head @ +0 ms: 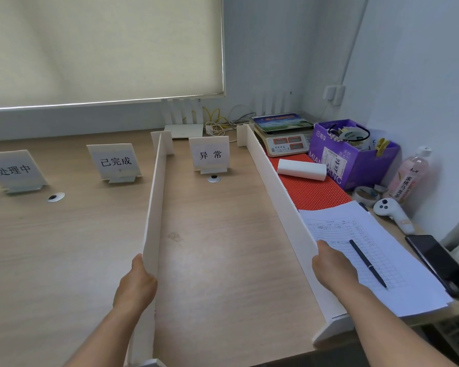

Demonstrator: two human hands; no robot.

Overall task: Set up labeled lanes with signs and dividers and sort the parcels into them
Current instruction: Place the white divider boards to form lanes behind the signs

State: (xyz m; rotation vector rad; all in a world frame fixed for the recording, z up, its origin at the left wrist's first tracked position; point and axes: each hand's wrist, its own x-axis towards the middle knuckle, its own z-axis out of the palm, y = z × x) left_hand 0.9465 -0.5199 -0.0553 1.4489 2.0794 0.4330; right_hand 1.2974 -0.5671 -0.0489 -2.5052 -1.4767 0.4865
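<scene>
Two long white foam dividers stand on edge on the wooden table [64,247], running away from me. My left hand [137,283] grips the top edge of the left divider [155,197] near its front end. My right hand [329,268] grips the top edge of the right divider [273,176]. Three white signs with black Chinese characters stand at the back: one at far left [13,169], one in the middle [114,161], and one [210,154] between the two dividers. A white rolled parcel [301,168] lies on a red mat [313,192] right of the right divider.
Right of the dividers lie printed sheets [382,260] with a black pen [367,262], a dark phone [440,263], a white controller [392,211], tape rolls, a pink bottle [408,176], a purple bag [355,154] and a scale [285,136]. A router [184,129] and cables sit at the back.
</scene>
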